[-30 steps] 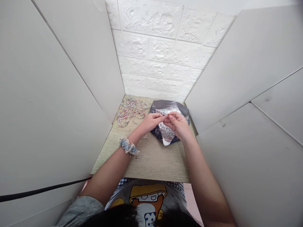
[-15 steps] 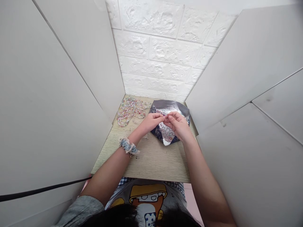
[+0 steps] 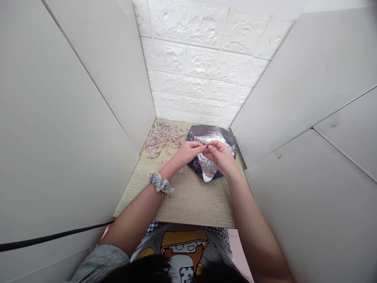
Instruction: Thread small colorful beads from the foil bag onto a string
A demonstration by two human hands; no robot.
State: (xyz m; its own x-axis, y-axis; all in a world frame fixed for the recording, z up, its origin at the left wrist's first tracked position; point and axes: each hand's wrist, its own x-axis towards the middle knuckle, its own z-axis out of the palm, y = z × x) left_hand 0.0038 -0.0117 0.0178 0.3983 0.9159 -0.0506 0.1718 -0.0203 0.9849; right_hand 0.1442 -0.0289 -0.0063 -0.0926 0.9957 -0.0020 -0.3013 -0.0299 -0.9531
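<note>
My left hand point(image 3: 189, 151) pinches thumb to finger, and a tiny purple bead point(image 3: 204, 144) shows at its fingertips. Right against it, the thumb and forefinger of my right hand point(image 3: 221, 156) are pressed together; what they hold is too small to make out. Both hands hover over a silver-lined bag point(image 3: 212, 130) with a dark patterned outside, folded open. Loose small beads point(image 3: 208, 167) in pale and pink tones lie inside it. To the left, a tangled heap of beaded strands point(image 3: 163, 137) rests on the wooden tabletop point(image 3: 194, 200).
White panels point(image 3: 118, 78) point(image 3: 279, 98) stand close on both sides, and a white brick-pattern wall point(image 3: 194, 63) closes off the back. Tiny metallic bits point(image 3: 171, 196) lie near my left wrist, which wears a blue scrunchie point(image 3: 160, 182). A black strap point(image 3: 55, 236) crosses at lower left.
The fingertips have shifted very slightly, with my right hand's fingers a touch lower and closer to the left's. Bag and strands stay where they were.
</note>
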